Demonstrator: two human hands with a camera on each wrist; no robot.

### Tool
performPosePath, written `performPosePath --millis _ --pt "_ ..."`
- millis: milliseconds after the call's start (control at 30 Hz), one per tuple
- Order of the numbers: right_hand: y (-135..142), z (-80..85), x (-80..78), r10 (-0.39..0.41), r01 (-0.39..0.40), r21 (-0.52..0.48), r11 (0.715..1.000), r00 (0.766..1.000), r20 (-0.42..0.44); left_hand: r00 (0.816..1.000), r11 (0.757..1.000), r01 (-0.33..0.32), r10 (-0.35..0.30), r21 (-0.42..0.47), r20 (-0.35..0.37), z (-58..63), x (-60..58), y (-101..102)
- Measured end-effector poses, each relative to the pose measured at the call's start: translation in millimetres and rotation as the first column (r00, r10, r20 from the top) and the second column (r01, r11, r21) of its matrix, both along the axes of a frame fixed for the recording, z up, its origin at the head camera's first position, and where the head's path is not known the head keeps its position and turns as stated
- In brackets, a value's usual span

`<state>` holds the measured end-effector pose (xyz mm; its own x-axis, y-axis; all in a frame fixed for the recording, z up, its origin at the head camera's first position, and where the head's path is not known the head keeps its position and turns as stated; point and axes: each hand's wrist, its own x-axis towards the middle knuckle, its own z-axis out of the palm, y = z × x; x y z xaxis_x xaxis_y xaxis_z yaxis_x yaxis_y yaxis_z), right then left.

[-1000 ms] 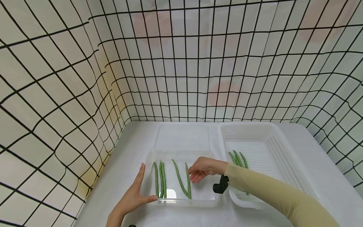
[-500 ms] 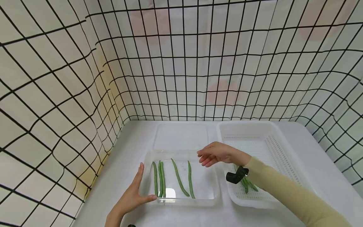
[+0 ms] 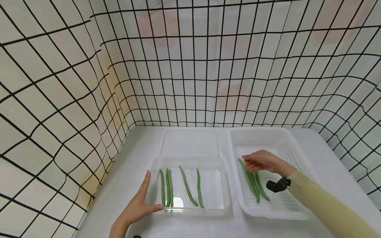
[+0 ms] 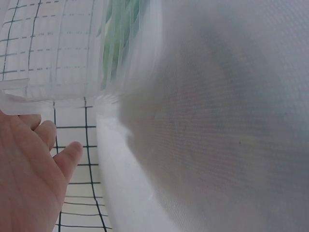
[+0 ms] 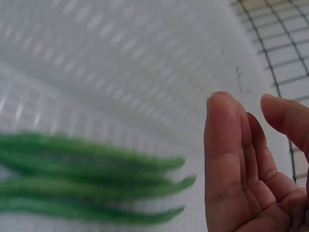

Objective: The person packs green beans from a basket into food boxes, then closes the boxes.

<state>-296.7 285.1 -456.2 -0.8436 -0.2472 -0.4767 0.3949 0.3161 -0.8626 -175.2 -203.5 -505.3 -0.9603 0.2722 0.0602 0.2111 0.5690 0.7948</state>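
My left hand rests against the left end of a clear plastic container, fingers extended along its side and thumb at the near corner. Several green beans lie lengthwise in this container, some close together at the left and two spaced apart further right. Over a white perforated basket, my right hand hovers with nothing in it. The right wrist view shows its thumb apart from the gently bent fingers. Beneath and beside it, a bunch of green beans lies on the basket floor.
Behind the container lies a flat translucent lid on the white table. Black wire grid walls enclose the back and both sides. The basket stands to the right of the container, with a narrow gap between them.
My right hand has moved right, from beside the rightmost bean in the container to above the basket. That bean now stands apart from its neighbour. The left hand stays in place.
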Motion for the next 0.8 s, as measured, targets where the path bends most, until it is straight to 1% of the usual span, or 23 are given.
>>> performPosePath --millis 200,367,500,633,800 --pt "29 -18.9 7.8 -0.046 0.042 0.133 0.99 0.999 0.024 1.0 1.0 -0.001 0.001 -0.003 -0.001 -1.9 -0.6 -1" --pt "43 -31.7 10.7 -0.078 0.072 0.19 0.979 0.997 0.026 1.0 1.0 -0.005 0.005 -0.006 0.003 -3.5 0.1 -1" --pt "45 -40.2 11.3 -0.091 0.082 0.215 0.973 0.995 0.034 1.0 1.0 -0.005 0.005 -0.005 0.005 -3.4 0.9 -1" --pt "43 -47.7 12.0 -0.078 0.066 0.235 0.97 0.996 0.043 1.0 1.0 -0.001 0.001 -0.011 -0.005 -2.5 0.6 -1" --pt "39 -53.6 11.3 -0.081 0.07 0.256 0.964 0.996 0.033 1.0 1.0 -0.001 0.001 -0.017 -0.007 -1.2 -0.2 -1"
